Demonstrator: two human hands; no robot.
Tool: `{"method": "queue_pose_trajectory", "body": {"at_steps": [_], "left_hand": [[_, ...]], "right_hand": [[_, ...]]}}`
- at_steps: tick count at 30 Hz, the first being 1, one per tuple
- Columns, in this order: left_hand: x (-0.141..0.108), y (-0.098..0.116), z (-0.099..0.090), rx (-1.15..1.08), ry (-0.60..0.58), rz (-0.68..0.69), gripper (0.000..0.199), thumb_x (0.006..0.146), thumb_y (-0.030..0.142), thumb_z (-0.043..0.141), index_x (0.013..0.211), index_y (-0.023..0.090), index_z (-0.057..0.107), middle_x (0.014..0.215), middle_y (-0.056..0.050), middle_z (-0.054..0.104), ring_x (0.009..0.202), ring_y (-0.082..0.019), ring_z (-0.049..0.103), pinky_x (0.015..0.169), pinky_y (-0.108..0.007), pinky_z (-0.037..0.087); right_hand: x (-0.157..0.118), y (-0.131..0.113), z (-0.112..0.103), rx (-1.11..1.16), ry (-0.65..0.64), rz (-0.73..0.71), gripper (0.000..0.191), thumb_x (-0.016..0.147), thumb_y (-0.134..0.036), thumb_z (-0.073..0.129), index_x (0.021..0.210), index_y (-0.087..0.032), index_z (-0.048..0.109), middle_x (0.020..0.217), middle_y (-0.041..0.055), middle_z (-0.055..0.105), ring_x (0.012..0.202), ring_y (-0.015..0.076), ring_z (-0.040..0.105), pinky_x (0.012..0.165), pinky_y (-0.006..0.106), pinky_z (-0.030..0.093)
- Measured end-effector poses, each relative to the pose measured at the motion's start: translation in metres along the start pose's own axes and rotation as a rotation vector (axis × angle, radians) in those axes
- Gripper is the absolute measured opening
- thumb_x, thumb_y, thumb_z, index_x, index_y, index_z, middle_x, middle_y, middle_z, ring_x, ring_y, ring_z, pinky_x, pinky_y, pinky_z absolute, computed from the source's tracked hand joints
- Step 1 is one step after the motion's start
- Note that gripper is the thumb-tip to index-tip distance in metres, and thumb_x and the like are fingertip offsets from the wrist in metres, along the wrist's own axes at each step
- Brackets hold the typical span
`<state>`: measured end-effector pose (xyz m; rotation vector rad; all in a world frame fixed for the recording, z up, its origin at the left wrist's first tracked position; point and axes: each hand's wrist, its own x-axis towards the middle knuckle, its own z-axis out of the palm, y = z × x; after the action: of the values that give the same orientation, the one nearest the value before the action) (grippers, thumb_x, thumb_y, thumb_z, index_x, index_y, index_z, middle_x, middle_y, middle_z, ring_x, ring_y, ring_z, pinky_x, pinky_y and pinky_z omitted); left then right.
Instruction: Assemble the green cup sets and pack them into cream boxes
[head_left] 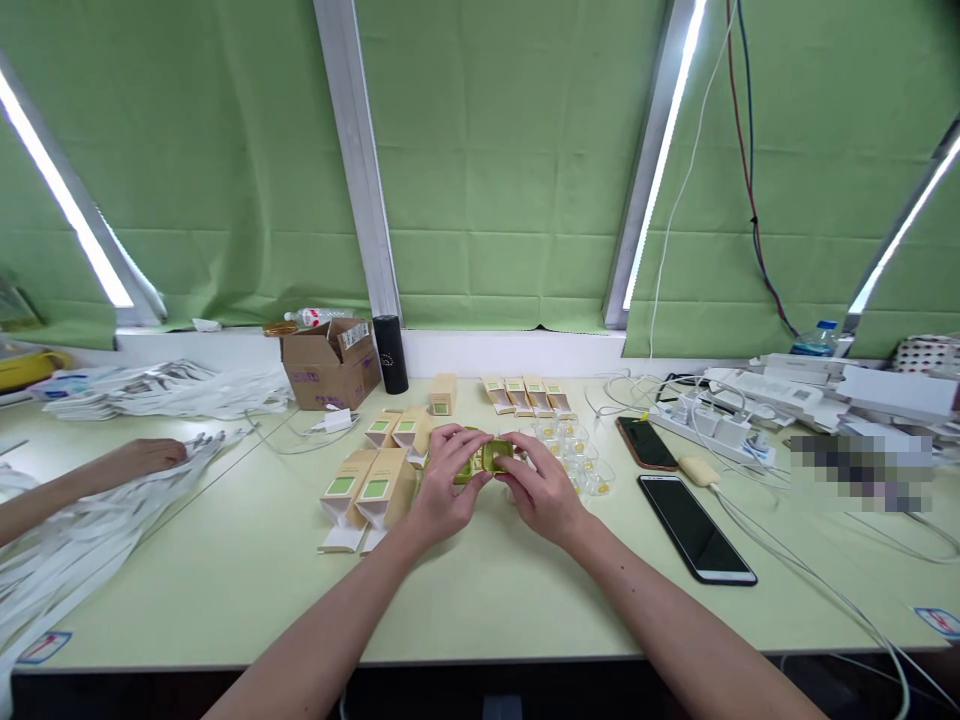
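A small green case [495,455] with shallow hollows is between my hands over the middle of the table. My left hand [446,480] grips its left side, with fingers over the top and the thumb at the front edge. From the right, my right hand [546,488] holds the other side, its fingertips at the hollow. The fingers partly hide the case, and what lies in it is too small to make out. Several cream cartons with green labels [388,485] lie beside my left hand. Small clear plastic pieces with yellow centres [581,455] lie beyond my right hand.
More cartons [527,394] lie farther back, near a brown cardboard box [330,362] and a black cylinder [391,355]. Two phones [697,530], a power strip [712,430] and cables are at right. Another person's hand [154,457] handles white straps [112,530] at left.
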<state>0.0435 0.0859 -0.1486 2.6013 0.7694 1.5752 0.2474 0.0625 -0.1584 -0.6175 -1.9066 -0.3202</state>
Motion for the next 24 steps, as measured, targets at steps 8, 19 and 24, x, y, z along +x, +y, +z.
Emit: {"method": "queue_pose_trajectory", "body": {"at_steps": [8, 19, 24], "left_hand": [[0.0005, 0.0001, 0.0001, 0.007, 0.014, 0.014, 0.039, 0.098, 0.022, 0.064, 0.137, 0.023, 0.06, 0.124, -0.012, 0.068, 0.12, -0.03, 0.049, 0.102, -0.053, 0.049], [-0.0014, -0.002, 0.0017, 0.01, 0.013, 0.004, 0.04, 0.099, 0.025, 0.064, 0.139, 0.023, 0.061, 0.124, -0.012, 0.068, 0.122, -0.031, 0.05, 0.102, -0.053, 0.049], [0.0, -0.0021, 0.0022, -0.019, 0.035, 0.011, 0.042, 0.099, 0.028, 0.065, 0.141, 0.022, 0.06, 0.122, -0.012, 0.07, 0.118, -0.03, 0.051, 0.1, -0.05, 0.05]], "right_hand": [[0.0008, -0.0001, 0.0027, 0.036, 0.017, -0.007, 0.033, 0.1, -0.006, 0.052, 0.127, -0.021, 0.065, 0.13, 0.0184, 0.062, 0.123, 0.0291, 0.062, 0.092, 0.047, 0.062], [-0.0018, 0.0003, 0.0014, 0.072, -0.008, 0.054, 0.035, 0.102, -0.012, 0.051, 0.134, -0.021, 0.062, 0.133, 0.0191, 0.061, 0.123, 0.0298, 0.064, 0.097, 0.05, 0.062], [-0.0027, 0.0001, 0.0014, 0.106, 0.005, 0.098, 0.043, 0.102, -0.014, 0.055, 0.144, -0.023, 0.053, 0.14, 0.0185, 0.061, 0.133, 0.0301, 0.06, 0.107, 0.051, 0.058]]}}
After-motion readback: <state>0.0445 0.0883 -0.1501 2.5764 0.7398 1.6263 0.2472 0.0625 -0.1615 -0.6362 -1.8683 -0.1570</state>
